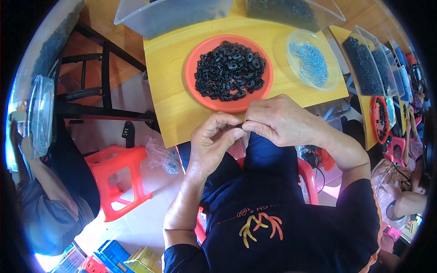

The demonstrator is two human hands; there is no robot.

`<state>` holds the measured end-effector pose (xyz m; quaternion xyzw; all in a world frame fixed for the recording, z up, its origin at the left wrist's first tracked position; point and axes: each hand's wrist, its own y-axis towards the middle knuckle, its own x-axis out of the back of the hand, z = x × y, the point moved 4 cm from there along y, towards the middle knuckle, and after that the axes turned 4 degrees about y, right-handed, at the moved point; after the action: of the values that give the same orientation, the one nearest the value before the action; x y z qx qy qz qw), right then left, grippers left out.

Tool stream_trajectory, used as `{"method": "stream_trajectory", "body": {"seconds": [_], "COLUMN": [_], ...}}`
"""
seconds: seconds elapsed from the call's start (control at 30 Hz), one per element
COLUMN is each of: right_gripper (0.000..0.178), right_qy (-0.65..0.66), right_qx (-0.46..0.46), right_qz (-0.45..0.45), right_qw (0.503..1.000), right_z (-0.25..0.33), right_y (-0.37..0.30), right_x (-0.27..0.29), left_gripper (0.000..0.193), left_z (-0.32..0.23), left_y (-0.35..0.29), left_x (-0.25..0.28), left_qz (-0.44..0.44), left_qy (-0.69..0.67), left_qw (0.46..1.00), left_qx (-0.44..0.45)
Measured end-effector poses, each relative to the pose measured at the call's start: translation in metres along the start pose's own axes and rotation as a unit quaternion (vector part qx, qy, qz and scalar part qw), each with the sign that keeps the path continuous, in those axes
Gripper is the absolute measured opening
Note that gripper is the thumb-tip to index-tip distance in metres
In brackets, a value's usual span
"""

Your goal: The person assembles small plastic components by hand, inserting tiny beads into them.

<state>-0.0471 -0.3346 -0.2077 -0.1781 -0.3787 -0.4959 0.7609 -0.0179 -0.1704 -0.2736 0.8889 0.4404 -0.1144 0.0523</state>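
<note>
My left hand point(210, 140) and my right hand point(281, 122) meet just past the near edge of the table, above my lap. Between their fingertips is a small black plastic part point(239, 126), pinched from both sides and mostly hidden. Right beyond my hands lies a round orange-red tray point(190, 82) heaped with small black plastic parts point(230, 68) of the same colour. A round clear tub point(336, 78) farther right holds many tiny shiny bluish-silver pieces point(309, 63), too small to name.
Large translucent bins point(168, 18) line the far edge of the yellow table point(166, 91). At left are a black metal frame point(105, 73), a red plastic stool point(120, 177) and a seated person point(59, 204). More people, bins and another red tray point(374, 119) are at right.
</note>
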Motion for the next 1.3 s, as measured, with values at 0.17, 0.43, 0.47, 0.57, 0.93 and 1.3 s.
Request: {"method": "stream_trajectory", "body": {"seconds": [0.17,0.43,0.47,0.57,0.93,1.3], "right_gripper": [0.016,0.024,0.024,0.034,0.034,0.044], "right_qy": [-0.032,0.014,0.014,0.258,0.163,0.398], "right_qx": [-0.011,-0.04,-0.039,-0.043,-0.042,-0.097], "right_qz": [-0.077,-0.026,-0.028,0.107,0.093,0.025], "right_qw": [0.996,0.999,0.999,0.959,0.981,0.912], "right_z": [0.014,0.004,0.002,0.0,0.004,-0.025], "right_y": [-0.004,-0.002,-0.001,-0.003,-0.007,0.0], "right_x": [-0.007,-0.006,-0.001,0.002,0.001,-0.014], "left_gripper": [0.018,0.016,0.016,0.015,0.013,0.016], "left_z": [-0.004,-0.007,-0.009,-0.014,-0.02,-0.026], "left_y": [0.001,0.008,0.008,0.007,0.008,0.028], "left_x": [0.002,0.007,0.006,0.0,-0.003,0.011], "left_qz": [-0.015,0.03,0.03,0.086,0.111,0.077], "left_qy": [0.035,0.005,0.006,-0.014,0.058,0.119], "left_qw": [0.999,0.999,0.999,0.996,0.992,0.984], "left_qx": [-0.013,0.015,0.014,0.01,0.003,-0.105]}}
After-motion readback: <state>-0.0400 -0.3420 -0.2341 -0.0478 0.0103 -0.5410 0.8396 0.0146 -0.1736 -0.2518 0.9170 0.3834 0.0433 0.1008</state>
